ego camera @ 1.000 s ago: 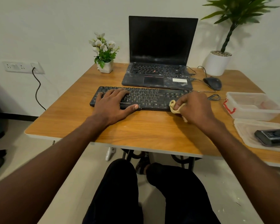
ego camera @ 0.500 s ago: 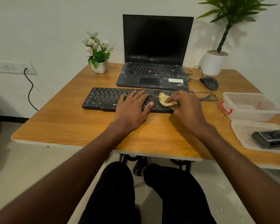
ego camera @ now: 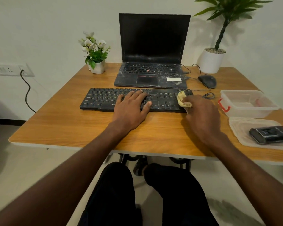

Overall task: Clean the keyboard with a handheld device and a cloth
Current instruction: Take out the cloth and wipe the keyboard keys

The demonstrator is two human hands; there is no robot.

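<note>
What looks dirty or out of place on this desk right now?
The laptop stands out: pale dusty smears cover its palm rest and lower screen. The cloth in the right hand is speckled with dark spots. The keyboard lies straight.

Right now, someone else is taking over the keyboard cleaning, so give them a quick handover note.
Left hand rests flat on the keyboard, steadying it.
Right hand grips the yellow cloth at the keyboard's right end.
The handheld device lies unused on the container lid at the table's right edge.
Done: cloth wiping is under way.
Left: finish wiping; I can't tell whether the device has been used.
</note>
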